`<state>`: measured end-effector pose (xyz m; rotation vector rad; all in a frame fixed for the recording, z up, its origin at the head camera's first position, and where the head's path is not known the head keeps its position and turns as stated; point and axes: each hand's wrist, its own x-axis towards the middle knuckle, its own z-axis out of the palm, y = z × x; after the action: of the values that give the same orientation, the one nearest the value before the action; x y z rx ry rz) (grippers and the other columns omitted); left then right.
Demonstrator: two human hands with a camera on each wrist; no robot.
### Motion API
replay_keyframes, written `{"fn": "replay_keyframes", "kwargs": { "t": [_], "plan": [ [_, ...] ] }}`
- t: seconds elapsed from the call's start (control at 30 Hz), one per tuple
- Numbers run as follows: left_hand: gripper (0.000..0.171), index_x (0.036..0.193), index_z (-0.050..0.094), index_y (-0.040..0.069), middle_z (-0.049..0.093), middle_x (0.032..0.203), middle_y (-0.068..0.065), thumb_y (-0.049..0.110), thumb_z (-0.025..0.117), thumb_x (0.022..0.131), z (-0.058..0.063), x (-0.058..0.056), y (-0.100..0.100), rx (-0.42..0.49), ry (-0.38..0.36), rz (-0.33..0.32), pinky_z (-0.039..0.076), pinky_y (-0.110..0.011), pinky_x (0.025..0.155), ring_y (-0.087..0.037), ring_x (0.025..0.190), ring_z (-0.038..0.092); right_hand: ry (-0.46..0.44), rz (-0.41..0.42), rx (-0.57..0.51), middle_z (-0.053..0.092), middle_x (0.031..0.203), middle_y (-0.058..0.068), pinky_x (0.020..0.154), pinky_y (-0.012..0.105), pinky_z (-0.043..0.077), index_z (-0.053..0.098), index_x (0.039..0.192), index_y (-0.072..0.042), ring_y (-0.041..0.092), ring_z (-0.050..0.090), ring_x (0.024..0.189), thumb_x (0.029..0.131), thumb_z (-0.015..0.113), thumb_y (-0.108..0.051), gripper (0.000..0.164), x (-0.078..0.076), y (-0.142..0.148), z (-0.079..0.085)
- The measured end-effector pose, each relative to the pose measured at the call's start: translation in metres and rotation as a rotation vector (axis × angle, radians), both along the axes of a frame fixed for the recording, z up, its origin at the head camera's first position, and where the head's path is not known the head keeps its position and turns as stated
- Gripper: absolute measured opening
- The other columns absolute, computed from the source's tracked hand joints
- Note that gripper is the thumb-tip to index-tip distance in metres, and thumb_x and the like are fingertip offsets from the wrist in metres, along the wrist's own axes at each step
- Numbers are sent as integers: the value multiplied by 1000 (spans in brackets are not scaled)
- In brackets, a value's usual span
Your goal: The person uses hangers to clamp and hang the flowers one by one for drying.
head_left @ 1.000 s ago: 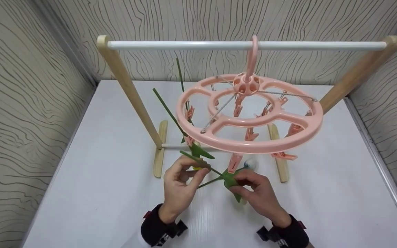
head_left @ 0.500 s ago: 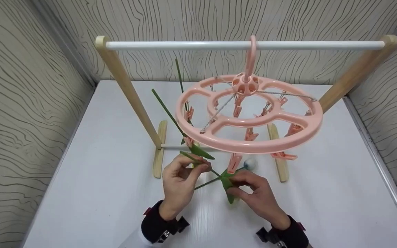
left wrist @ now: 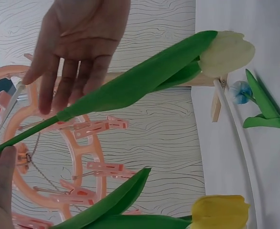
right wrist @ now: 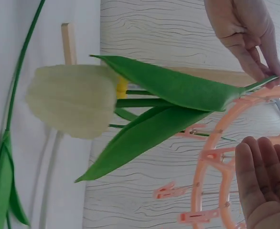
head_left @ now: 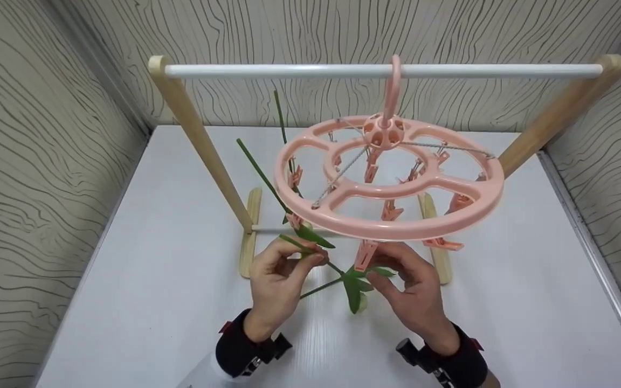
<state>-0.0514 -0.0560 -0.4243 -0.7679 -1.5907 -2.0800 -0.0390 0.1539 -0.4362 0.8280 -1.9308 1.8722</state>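
The left hand (head_left: 278, 280) pinches the green stem (left wrist: 27, 133) of the white tulip (left wrist: 228, 55) between thumb and fingers. The right hand (head_left: 413, 285) grips nothing; its fingers are extended just beside the base of the tulip's leaves (right wrist: 168, 83), and whether they touch cannot be told.

The white tulip is tilted, blossom down toward the tabletop (head_left: 143, 258) and stem end up past the left hand. A pink clip (head_left: 364, 256) hangs in front of the right hand's fingertips in the head view; contact there is unclear too.

That clip is 1 of several on the round pink hanger (head_left: 386, 230) above both hands. At its left side, 2 more green stems (head_left: 256, 167) rise past clips, and a yellow tulip (left wrist: 221, 212) hangs blossom down near the white tulip. Below, a blue tulip (left wrist: 240, 92) lies on the tabletop, its blossom hidden from the head view.

The hanger hooks over the white rod (head_left: 278, 70) of a rack with 2 wooden posts (head_left: 202, 145). Behind stands a wall (head_left: 289, 27) with dark wavy lines. Each wrist wears a black band (head_left: 235, 350).
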Motion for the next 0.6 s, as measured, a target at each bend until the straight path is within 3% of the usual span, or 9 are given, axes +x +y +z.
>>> {"fn": "replay_keyframes", "kwargs": {
  "t": [0.2,0.33,0.47,0.6],
  "plan": [
    [18,97,58,-11,63,91,-25,-18,62,81,3,-1,-1,-27,8,16,64,-36,67,-12,87,72,9,-23,-68,69,111,4,89,23,61,54,120,14,14,69,104,73,66,24,50,-3,-11,26],
    [18,97,59,-10,65,91,-23,-19,62,81,5,-2,-1,-37,20,18,64,-36,67,-12,87,72,-10,-33,-71,71,102,2,87,22,61,59,117,11,12,69,97,74,68,20,45,-5,-15,39],
    [19,97,59,-10,65,90,-23,-19,62,81,6,-2,-2,-42,30,16,64,-35,66,-11,87,72,-30,-45,-74,71,91,1,84,22,62,63,110,8,10,68,84,76,68,17,36,-8,-17,49],
    [19,96,60,-10,65,90,-24,-19,63,80,7,-2,-2,-43,22,14,64,-35,67,-11,87,72,-67,-84,-55,73,90,-2,82,20,62,67,105,5,9,70,83,76,68,18,31,-11,-17,55]
  ]
}}
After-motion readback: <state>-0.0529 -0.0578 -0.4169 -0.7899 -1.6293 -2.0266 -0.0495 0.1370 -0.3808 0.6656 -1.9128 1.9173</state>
